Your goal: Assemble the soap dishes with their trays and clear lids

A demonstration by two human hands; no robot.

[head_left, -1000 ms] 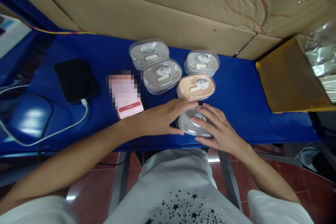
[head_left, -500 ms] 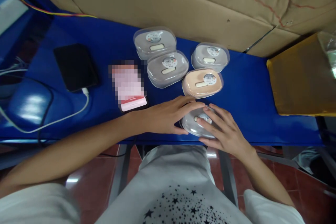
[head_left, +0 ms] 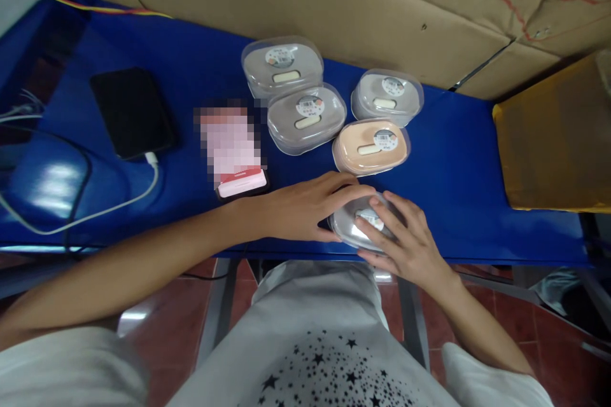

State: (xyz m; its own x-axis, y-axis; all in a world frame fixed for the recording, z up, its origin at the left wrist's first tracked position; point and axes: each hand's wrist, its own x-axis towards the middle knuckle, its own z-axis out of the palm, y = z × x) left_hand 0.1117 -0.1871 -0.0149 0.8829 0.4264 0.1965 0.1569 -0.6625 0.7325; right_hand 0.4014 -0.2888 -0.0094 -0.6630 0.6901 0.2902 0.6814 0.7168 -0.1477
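A lidded oval plastic container (head_left: 354, 236) with a clear top and a round label sits at the table's front edge, between my hands. My left hand (head_left: 319, 206) wraps its left side, thumb at the near edge and fingers along the far edge. From the right, my right hand (head_left: 405, 238) grips it, with fingers spread over the lid and partly covering the label. Just beyond stands a peach container (head_left: 351, 146) of the same kind. Farther back are greyish ones: a near-left container (head_left: 286, 124), a far-left container (head_left: 258, 67) and a right container (head_left: 367, 92).
To the left, a phone (head_left: 237, 184) with a pixelated screen lies on the blue table (head_left: 458, 165). A black device (head_left: 131, 111) with a white cable (head_left: 126, 201) is farther left. Cardboard (head_left: 334, 6) lines the back, and a taped box (head_left: 548, 146) stands at right.
The view has shifted slightly. Both hands stay on the container; my right fingers have shifted a little on the lid, and a bright glare now shows there.
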